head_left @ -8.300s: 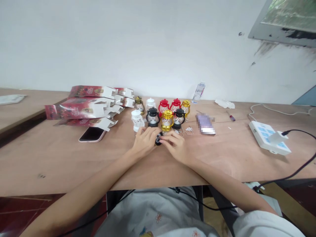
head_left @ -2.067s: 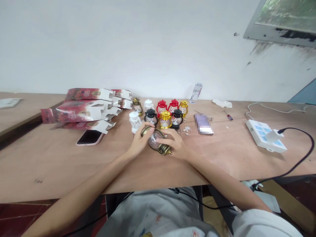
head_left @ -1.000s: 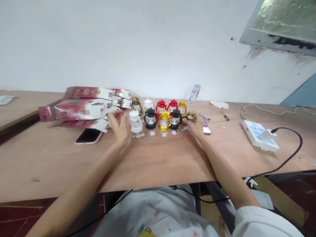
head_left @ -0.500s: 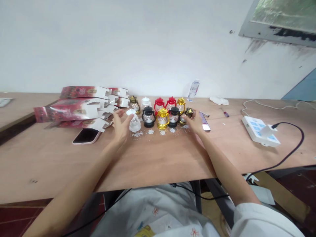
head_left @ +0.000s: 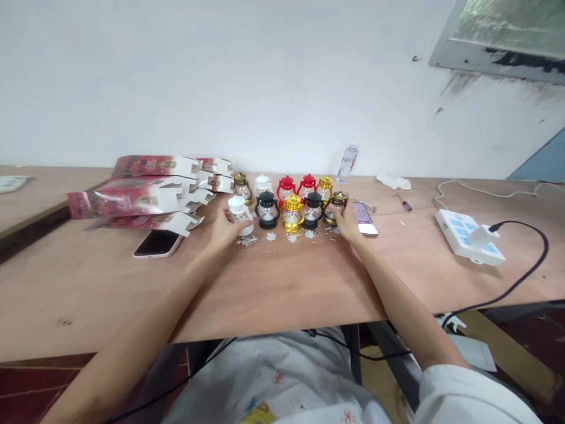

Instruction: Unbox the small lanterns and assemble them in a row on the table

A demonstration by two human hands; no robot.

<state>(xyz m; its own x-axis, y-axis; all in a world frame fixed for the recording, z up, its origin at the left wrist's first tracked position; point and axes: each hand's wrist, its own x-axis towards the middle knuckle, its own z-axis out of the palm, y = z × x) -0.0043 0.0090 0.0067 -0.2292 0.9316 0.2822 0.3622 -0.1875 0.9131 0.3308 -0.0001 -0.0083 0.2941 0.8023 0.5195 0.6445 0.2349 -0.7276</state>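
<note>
Several small lanterns stand in two rows on the wooden table. My left hand [head_left: 225, 228] is closed round the white lantern [head_left: 237, 206] at the left end of the front row. At that row's right end, my right hand [head_left: 347, 221] has its fingers round a bronze lantern [head_left: 336, 209]. Between them are a black lantern [head_left: 267, 209], a gold lantern [head_left: 292, 213] and another black lantern [head_left: 313, 209]. Behind stand bronze, white, red and gold ones. Small white pieces [head_left: 271, 237] lie in front of the row.
Red and white open boxes [head_left: 128, 197] are piled at the left, beside a face-down-looking dark phone [head_left: 156, 242]. To the right are a lit phone [head_left: 365, 219], a clear bottle [head_left: 347, 162], tissue [head_left: 392, 181] and a white power strip [head_left: 468, 237] with a black cable.
My left hand has closed round the white lantern, which now looks upright and sharper. My right hand stays at the bronze lantern, which now stands straighter. The view has shifted slightly.
</note>
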